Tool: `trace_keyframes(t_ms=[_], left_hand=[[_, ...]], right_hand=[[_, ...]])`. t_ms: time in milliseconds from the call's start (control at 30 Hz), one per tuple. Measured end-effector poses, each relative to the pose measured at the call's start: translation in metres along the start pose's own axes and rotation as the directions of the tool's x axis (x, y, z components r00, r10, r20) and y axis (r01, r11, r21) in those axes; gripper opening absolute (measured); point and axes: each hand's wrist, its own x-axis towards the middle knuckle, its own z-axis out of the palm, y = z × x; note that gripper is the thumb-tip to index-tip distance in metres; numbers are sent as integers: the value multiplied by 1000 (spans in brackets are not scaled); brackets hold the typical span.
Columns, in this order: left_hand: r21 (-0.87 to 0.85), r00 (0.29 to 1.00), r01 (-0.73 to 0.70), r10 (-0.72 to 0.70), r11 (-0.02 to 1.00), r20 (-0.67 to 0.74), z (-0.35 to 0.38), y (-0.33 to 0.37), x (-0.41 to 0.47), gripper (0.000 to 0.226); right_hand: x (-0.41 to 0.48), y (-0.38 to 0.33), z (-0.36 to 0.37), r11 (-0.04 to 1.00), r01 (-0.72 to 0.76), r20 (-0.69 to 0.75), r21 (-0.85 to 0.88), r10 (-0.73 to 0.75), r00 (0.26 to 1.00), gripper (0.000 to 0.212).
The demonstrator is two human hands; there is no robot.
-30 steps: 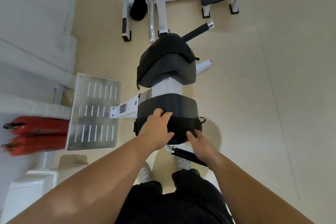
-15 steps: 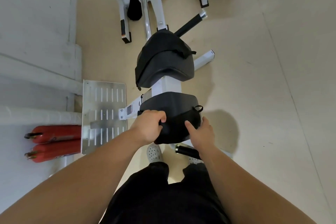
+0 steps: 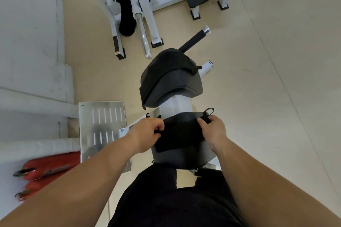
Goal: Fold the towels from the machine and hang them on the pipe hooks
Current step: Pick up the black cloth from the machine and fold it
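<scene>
While it lies across the near pad (image 3: 184, 158) of the white machine (image 3: 175, 105), the black towel (image 3: 180, 138) is held at both ends: the left hand (image 3: 147, 132) curls its fingers round the left edge, and the right hand (image 3: 214, 131) pinches the right edge near a small loop. Beyond that pad a second towel (image 3: 166, 66) drapes the far pad (image 3: 180, 84), and a metal plate (image 3: 100, 125) sits to its left.

The black towel (image 3: 180, 135) has its side edges hidden under the left grip (image 3: 145, 133) and right grip (image 3: 214, 131); dark clothing (image 3: 175, 199) covers the near edge of the pad (image 3: 177, 158) beneath the towel.
</scene>
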Motion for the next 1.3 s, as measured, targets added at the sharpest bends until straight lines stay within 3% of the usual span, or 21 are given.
trace_keyframes(t_ms=[100, 167, 267, 400, 467, 567, 667, 800, 933, 1033, 1133, 1233, 1300], left_hand=[[38, 988, -37, 31, 999, 151, -22, -12, 17, 18], [31, 977, -35, 28, 999, 211, -42, -19, 33, 42], [-2, 995, -40, 40, 999, 89, -78, -28, 66, 62], [-57, 985, -90, 80, 994, -155, -123, -28, 120, 70], [-16, 979, -132, 128, 991, -159, -138, -22, 145, 75], [17, 986, -156, 157, 988, -52, -144, -13, 173, 79], [-99, 993, -100, 94, 990, -64, -141, -6, 185, 76], [-201, 992, -7, -18, 980, -124, -135, -7, 190, 63], [-117, 1000, -22, 22, 993, -6, -132, -11, 179, 57], [-269, 995, -104, 103, 957, -20, -132, -21, 159, 11], [-347, 994, -103, 112, 932, 5, -134, -42, 134, 28], [-482, 997, -9, 48, 876, 68, -136, -66, 102, 19], [-606, 991, 52, 32, 794, 127, -135, -77, 79, 43]], right_hand=[[0, -24, 14, 998, 54, -83, 12, -53, 995, 13], [-3, -43, 24, 996, 88, -109, 27, -84, 990, 12], [-12, -67, 42, 991, 136, -129, 10, -134, 983, 11], [-19, -82, 63, 989, 144, -130, -13, -145, 981, 12], [-25, -86, 69, 993, 120, -120, 5, -118, 986, 14], [-34, -93, 75, 995, 100, -154, 2, -98, 983, 23], [-39, -101, 80, 993, 102, -175, -68, -112, 978, 28], [-43, -108, 87, 990, 85, -165, -114, -104, 981, 15], [-52, -111, 94, 996, 56, -71, -72, -61, 996, 19], [-56, -116, 90, 997, 42, -38, -71, -45, 998, 17], [-59, -129, 84, 998, 47, -59, -29, -48, 997, 17], [-63, -149, 83, 998, 57, -24, 34, -57, 998, 22], [-69, -165, 84, 996, 89, 35, 26, -90, 995, 22]])
